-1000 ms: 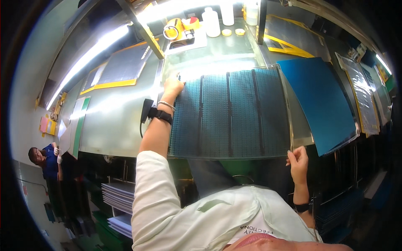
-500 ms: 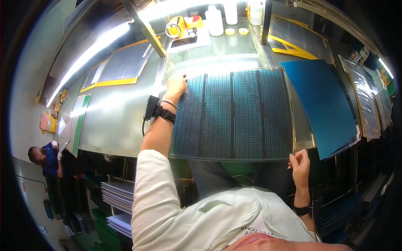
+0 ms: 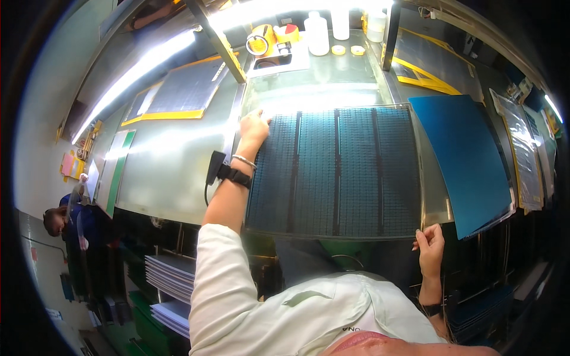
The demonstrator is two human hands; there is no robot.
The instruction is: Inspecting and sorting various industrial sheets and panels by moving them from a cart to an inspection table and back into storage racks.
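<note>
A dark blue-green rectangular panel (image 3: 356, 172) with a fine printed grid and several darker bands lies in front of me, its near edge close to the table's front edge. At its far left corner is my left hand (image 3: 255, 127), fingers curled onto the corner. A black strap with a small box and a bangle sit on that wrist. My right hand (image 3: 430, 240) pinches the panel's near right corner between thumb and fingers. Just to the right of the panel lies a plain blue sheet (image 3: 466, 160), apart from my hand.
Beyond the panel stand white bottles (image 3: 316, 35), yellow tape rolls (image 3: 338, 50) and an orange tape dispenser (image 3: 261, 41). Yellow-edged films (image 3: 184, 89) lie at the far left. Metal posts (image 3: 219, 44) rise at the back. Stacked boards (image 3: 169, 276) sit lower left, near a co-worker (image 3: 77, 222).
The whole view has shifted slightly, so the table and panel appear lower and further right. Both my hands stay at the same panel corners. The co-worker at the left has changed posture.
</note>
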